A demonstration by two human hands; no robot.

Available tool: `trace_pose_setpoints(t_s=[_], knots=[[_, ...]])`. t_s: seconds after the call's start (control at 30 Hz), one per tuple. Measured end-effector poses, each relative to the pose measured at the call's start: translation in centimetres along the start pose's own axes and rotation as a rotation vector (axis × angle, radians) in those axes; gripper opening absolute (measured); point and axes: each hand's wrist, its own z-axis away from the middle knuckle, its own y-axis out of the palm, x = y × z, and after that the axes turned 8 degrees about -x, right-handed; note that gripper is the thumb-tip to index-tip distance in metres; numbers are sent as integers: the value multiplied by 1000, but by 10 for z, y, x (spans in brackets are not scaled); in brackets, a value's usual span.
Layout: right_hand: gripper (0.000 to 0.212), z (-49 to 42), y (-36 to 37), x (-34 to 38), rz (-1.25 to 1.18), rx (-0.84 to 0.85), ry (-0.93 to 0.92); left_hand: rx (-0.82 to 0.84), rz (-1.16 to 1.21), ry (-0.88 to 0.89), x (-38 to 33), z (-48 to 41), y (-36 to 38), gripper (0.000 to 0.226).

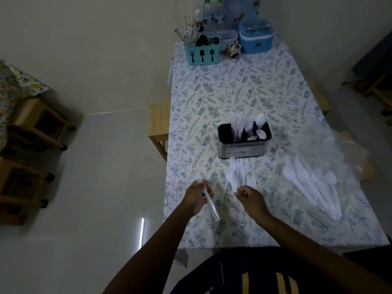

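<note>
My left hand (197,195) grips a white plastic fork (209,200) near its tines, above the table's left edge, the handle pointing back toward me. My right hand (249,196) hovers with curled fingers over a small pile of white plastic forks and knives (238,172) on the floral tablecloth (212,98); whether it pinches anything is unclear. Just beyond the pile stands a black-and-steel cutlery holder (244,148) with white forks, knives and spoons upright in it. More white spoons and forks (307,183) lie spread at the right.
At the table's far end stand a blue cutlery caddy (201,53), a blue lidded container (255,40) and water bottles (212,15). Crumpled clear plastic (339,145) lies at the right edge. A wooden stool (159,126) stands left of the table, wooden furniture (31,132) further left.
</note>
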Motion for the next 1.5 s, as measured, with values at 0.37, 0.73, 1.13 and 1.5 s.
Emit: trace_pose_setpoints(t_s=[0.37,0.73,1.13,1.5], knots=[[8,8,-27,24,-241,209,21,-22,5,-6,-2,1,36,43],[13,-2,-30,12,-167,213,-2,-97,44,54,3,13,46,16],[24,-35,-1,8,325,100,-322,-101,163,103,-2,28,27,18],[25,-49,22,0,427,188,-398,-209,144,103,2,23,6,15]])
